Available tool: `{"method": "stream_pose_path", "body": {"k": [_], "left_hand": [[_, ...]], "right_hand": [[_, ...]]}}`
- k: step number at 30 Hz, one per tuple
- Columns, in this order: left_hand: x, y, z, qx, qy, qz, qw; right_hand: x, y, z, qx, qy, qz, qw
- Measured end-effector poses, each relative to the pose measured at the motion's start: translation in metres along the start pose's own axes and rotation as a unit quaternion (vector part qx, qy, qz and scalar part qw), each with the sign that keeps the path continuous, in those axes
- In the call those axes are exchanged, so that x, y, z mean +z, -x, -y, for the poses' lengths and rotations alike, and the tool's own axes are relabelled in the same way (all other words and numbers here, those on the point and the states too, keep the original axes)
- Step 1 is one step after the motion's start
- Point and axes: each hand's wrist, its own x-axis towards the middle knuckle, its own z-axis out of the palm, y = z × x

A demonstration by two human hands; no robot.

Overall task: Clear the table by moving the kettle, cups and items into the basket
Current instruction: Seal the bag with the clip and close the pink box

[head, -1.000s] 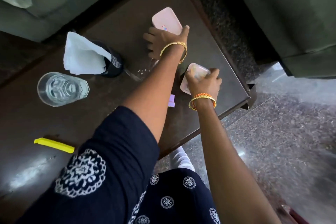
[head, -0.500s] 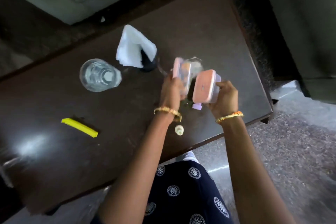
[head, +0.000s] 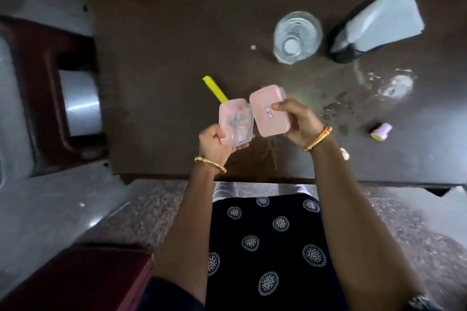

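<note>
My left hand (head: 214,144) grips a clear pink box (head: 236,122) with small items inside, held above the dark table (head: 161,40). Beside it, my right hand (head: 298,118) holds a second pink box (head: 267,111) with a small sticker on its lid; the two boxes almost touch. On the table lie a yellow strip (head: 214,88), partly hidden behind the left box, a clear glass (head: 297,36), a black holder with white napkins (head: 376,25) and a small purple item (head: 381,131). No basket or kettle shows.
A dark red stool with a shiny metal thing under it (head: 50,83) stands left of the table. Spilled water (head: 394,83) glistens at the right. A small white crumb (head: 344,153) lies near the front edge. A maroon surface (head: 75,278) sits at bottom left.
Both hands lifted the two pink boxes off the table and brought them together. The view swung left, so the glass and napkin holder now sit at the right.
</note>
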Motion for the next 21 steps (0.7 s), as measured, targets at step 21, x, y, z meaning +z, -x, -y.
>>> {"method": "stream_pose_path", "body": {"k": [21], "left_hand": [[-0.234,0.084,-0.162,0.432,-0.071,-0.245,0.865]], "right_hand": [[0.333,-0.100,-0.041,-0.012,0.168,0.081,0.982]]}}
